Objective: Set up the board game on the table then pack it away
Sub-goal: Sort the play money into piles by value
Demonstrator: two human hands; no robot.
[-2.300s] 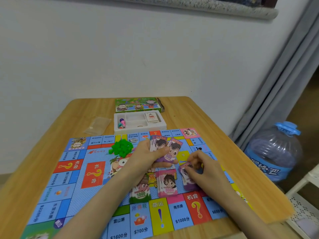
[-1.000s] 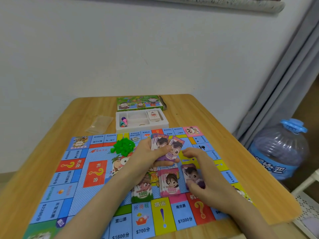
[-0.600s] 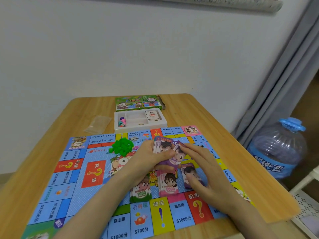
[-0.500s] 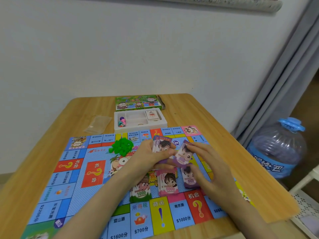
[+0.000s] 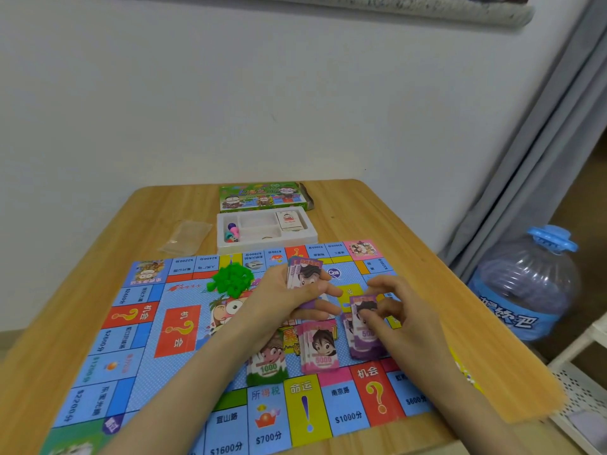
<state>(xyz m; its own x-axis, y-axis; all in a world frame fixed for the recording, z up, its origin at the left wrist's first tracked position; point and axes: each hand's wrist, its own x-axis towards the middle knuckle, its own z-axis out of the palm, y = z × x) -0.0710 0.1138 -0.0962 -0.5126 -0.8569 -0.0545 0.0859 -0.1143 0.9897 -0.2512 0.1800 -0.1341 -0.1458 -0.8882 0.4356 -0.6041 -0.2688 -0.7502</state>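
On the wooden table (image 5: 377, 218), the white compartment tray (image 5: 262, 248) beyond the colourful game board (image 5: 138, 356) holds coloured pawns (image 5: 232, 232) left, a card deck (image 5: 289, 221) right. The left hand (image 5: 289, 297) grips purple banknotes (image 5: 303, 274); the right hand (image 5: 404, 320) pinches another at the "500" pile (image 5: 364, 343).

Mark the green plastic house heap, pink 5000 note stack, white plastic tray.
green plastic house heap (image 5: 232, 281), head view, heap's middle.
pink 5000 note stack (image 5: 320, 349), head view, top note.
white plastic tray (image 5: 249, 247), head view, front wall.

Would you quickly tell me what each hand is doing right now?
Left hand: grips a stack of play money.
Right hand: pinches a purple note over the purple pile.
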